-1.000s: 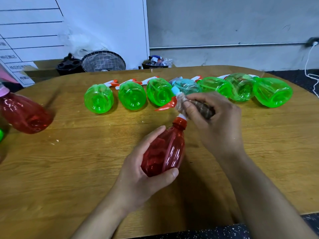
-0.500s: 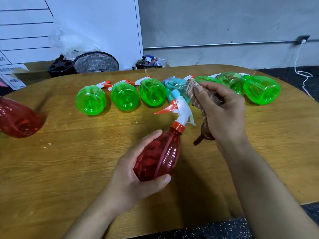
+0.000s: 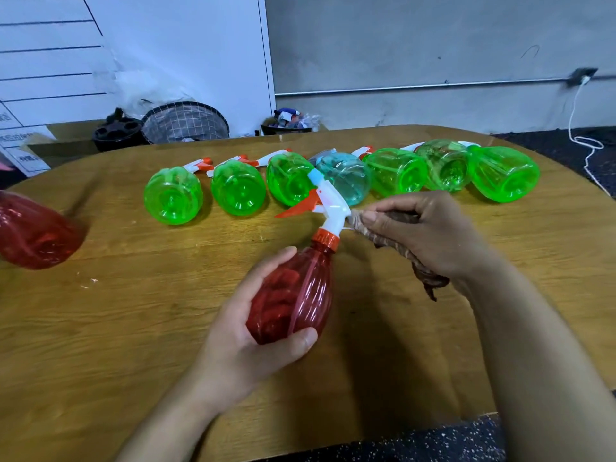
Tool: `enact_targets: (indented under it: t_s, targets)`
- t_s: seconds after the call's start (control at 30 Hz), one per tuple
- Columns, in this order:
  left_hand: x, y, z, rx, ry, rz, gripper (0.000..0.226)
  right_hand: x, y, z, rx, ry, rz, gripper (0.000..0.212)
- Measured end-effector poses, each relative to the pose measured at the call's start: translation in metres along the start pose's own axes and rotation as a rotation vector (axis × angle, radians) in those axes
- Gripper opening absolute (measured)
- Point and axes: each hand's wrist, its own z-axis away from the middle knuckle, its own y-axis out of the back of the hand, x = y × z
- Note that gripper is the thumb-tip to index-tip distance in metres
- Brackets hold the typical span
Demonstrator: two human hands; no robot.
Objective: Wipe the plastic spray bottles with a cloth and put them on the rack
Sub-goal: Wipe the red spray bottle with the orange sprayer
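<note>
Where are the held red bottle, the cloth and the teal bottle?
red bottle [image 3: 293, 295], head view, ribbed body above the left hand's thumb.
cloth [image 3: 423, 273], head view, tail hanging below the right hand.
teal bottle [image 3: 350, 178], head view, its base.

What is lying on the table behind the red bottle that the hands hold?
Behind the red bottle lies a row of bottles on their sides: six green bottles and one pale blue bottle. The spray head covers part of the blue one.
</note>
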Motion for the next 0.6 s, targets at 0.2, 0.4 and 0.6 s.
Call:
enact_targets:
  t_s: [0.2,0.4,0.6]
  targets:
    - [0.000,-0.001,0.000,-0.037,0.007,-0.043,0.084,-0.007,-0.030,-0.006,0.227,0.181,-0.091,0.011]
    - [0.001,0.001,-0.002,0.038,0.006,0.048,0.087,-0.001,-0.018,-0.004,0.064,0.015,0.145,0.011]
    - [0.006,-0.003,0.000,-0.003,-0.007,-0.102,0.087,-0.018,-0.027,0.001,0.424,0.388,0.147,0.014]
